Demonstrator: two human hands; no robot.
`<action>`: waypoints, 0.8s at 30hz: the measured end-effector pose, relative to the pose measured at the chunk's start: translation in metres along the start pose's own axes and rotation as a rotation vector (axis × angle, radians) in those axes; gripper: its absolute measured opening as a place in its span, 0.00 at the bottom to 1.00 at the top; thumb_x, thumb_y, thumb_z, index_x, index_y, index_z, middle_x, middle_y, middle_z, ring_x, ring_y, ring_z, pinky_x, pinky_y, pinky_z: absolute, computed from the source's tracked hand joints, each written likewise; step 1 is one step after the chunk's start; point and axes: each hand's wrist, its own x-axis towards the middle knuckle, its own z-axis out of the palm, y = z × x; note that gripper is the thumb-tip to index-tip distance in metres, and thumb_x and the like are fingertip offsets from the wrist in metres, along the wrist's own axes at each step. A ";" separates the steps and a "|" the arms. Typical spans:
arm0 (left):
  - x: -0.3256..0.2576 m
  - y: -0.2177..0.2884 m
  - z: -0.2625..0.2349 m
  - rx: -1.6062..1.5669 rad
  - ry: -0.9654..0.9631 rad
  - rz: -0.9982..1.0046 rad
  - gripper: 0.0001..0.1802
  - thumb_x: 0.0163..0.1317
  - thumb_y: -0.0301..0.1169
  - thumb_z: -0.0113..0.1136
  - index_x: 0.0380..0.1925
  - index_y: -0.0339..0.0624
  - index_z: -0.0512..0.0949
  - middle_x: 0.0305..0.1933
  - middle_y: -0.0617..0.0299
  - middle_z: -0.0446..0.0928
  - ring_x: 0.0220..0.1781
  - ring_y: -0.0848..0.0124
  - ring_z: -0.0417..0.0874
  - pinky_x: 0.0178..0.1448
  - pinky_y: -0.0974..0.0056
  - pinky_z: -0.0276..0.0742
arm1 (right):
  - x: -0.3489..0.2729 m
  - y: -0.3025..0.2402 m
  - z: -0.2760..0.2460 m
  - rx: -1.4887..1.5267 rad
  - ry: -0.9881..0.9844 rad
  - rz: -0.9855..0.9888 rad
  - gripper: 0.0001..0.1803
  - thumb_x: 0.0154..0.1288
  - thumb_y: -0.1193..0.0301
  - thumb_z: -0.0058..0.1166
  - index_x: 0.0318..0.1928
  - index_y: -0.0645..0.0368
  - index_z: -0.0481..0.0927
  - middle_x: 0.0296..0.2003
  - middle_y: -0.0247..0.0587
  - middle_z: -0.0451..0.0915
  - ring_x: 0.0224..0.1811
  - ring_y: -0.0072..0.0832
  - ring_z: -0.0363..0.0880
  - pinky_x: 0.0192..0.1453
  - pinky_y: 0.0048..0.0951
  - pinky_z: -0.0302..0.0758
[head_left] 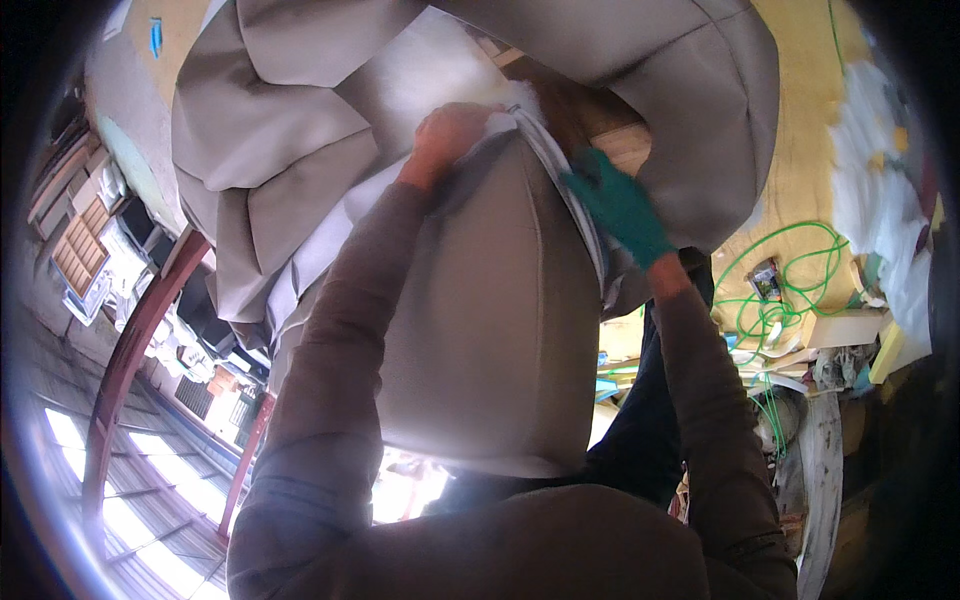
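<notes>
A grey-beige upholstery cover (470,330) is stretched over a padded block, like a seat cushion or armrest, directly in front of me. My left hand (447,143), bare, is closed on the pale turned edge of the cover at the block's far end. Over on the right side, my right hand (618,205) wears a green glove; its fingers are closed at the cover's edge beside a raised seam, their tips partly hidden. White padding (430,75) shows beyond my left hand. A wooden frame (625,148) is exposed inside the opening.
Loose folds of the same cover (280,130) bunch around the far side and left. At right, a tangled green hose or cord (790,260) lies on a yellowish surface near white plastic sheeting (870,170) and board offcuts (845,328). A reddish post (135,365) stands left.
</notes>
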 end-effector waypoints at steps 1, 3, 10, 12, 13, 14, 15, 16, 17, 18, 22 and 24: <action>-0.001 0.000 0.000 -0.097 0.044 -0.026 0.21 0.78 0.47 0.50 0.62 0.61 0.85 0.59 0.53 0.87 0.62 0.52 0.86 0.67 0.49 0.80 | -0.023 -0.022 -0.002 -0.114 -0.005 0.109 0.27 0.80 0.57 0.56 0.69 0.61 0.77 0.52 0.54 0.87 0.55 0.49 0.87 0.62 0.47 0.81; -0.002 -0.001 0.000 -0.281 0.075 -0.123 0.26 0.78 0.54 0.54 0.57 0.47 0.88 0.52 0.45 0.88 0.55 0.47 0.89 0.63 0.50 0.80 | -0.037 -0.045 -0.011 -0.205 -0.107 0.293 0.30 0.78 0.56 0.56 0.71 0.61 0.74 0.53 0.59 0.87 0.56 0.55 0.86 0.62 0.51 0.81; -0.002 -0.007 -0.001 -0.401 0.104 -0.090 0.35 0.76 0.61 0.59 0.52 0.36 0.88 0.46 0.42 0.90 0.49 0.57 0.91 0.60 0.56 0.80 | -0.053 -0.047 -0.038 -0.113 -0.511 0.485 0.28 0.71 0.55 0.59 0.62 0.62 0.75 0.50 0.65 0.85 0.55 0.60 0.86 0.60 0.55 0.81; 0.001 -0.010 -0.002 -0.473 0.046 -0.243 0.35 0.76 0.61 0.60 0.52 0.35 0.89 0.46 0.43 0.90 0.49 0.60 0.90 0.60 0.58 0.80 | -0.072 -0.045 -0.034 -0.151 -0.535 0.462 0.28 0.71 0.55 0.59 0.61 0.62 0.75 0.49 0.65 0.86 0.54 0.59 0.87 0.59 0.55 0.81; 0.002 -0.011 -0.002 -0.443 0.029 -0.260 0.35 0.76 0.61 0.60 0.52 0.35 0.89 0.46 0.43 0.90 0.49 0.60 0.90 0.60 0.58 0.80 | -0.085 -0.044 -0.034 -0.182 -0.570 0.449 0.28 0.71 0.55 0.58 0.61 0.62 0.75 0.49 0.65 0.86 0.53 0.59 0.87 0.58 0.55 0.81; 0.003 -0.013 -0.002 -0.421 0.040 -0.245 0.35 0.75 0.61 0.60 0.53 0.35 0.89 0.47 0.42 0.90 0.49 0.59 0.90 0.60 0.59 0.80 | -0.099 -0.045 -0.033 -0.232 -0.598 0.454 0.27 0.71 0.56 0.58 0.61 0.62 0.76 0.48 0.64 0.86 0.52 0.58 0.88 0.57 0.54 0.82; 0.005 -0.014 -0.001 -0.407 0.049 -0.214 0.35 0.75 0.61 0.60 0.53 0.36 0.89 0.47 0.42 0.90 0.49 0.58 0.90 0.60 0.59 0.80 | -0.112 -0.046 -0.033 -0.163 -0.560 0.428 0.27 0.71 0.56 0.58 0.61 0.62 0.76 0.47 0.63 0.87 0.51 0.57 0.88 0.56 0.53 0.82; 0.006 -0.016 -0.001 -0.353 0.069 -0.143 0.35 0.75 0.62 0.58 0.52 0.38 0.88 0.49 0.42 0.89 0.52 0.53 0.89 0.61 0.56 0.80 | -0.125 -0.048 -0.031 -0.114 -0.516 0.419 0.26 0.71 0.57 0.59 0.60 0.62 0.76 0.47 0.61 0.87 0.50 0.55 0.89 0.55 0.51 0.83; 0.008 -0.019 0.000 -0.307 0.080 -0.058 0.34 0.75 0.62 0.57 0.52 0.40 0.88 0.50 0.41 0.88 0.54 0.48 0.88 0.62 0.53 0.79 | -0.135 -0.046 -0.029 -0.029 -0.531 0.468 0.25 0.70 0.59 0.60 0.60 0.62 0.76 0.46 0.60 0.87 0.49 0.52 0.89 0.54 0.49 0.83; 0.009 -0.021 0.001 -0.261 0.090 0.026 0.33 0.75 0.62 0.55 0.51 0.42 0.88 0.52 0.41 0.87 0.57 0.42 0.87 0.63 0.50 0.79 | -0.145 -0.045 -0.027 0.054 -0.543 0.519 0.24 0.70 0.62 0.61 0.60 0.62 0.76 0.45 0.58 0.87 0.48 0.49 0.90 0.52 0.48 0.84; 0.013 -0.030 0.006 -0.228 0.056 -0.143 0.34 0.76 0.62 0.54 0.52 0.42 0.87 0.51 0.39 0.86 0.58 0.40 0.86 0.63 0.49 0.79 | -0.175 -0.037 0.006 0.095 -0.361 0.405 0.21 0.68 0.67 0.64 0.57 0.62 0.78 0.43 0.57 0.87 0.44 0.49 0.89 0.47 0.46 0.82; 0.013 -0.034 0.008 -0.275 0.126 -0.121 0.34 0.75 0.63 0.54 0.52 0.43 0.88 0.50 0.39 0.87 0.58 0.41 0.87 0.63 0.49 0.80 | -0.188 -0.030 0.027 -0.003 -0.188 0.294 0.18 0.69 0.68 0.64 0.55 0.62 0.79 0.43 0.58 0.86 0.43 0.53 0.88 0.46 0.47 0.81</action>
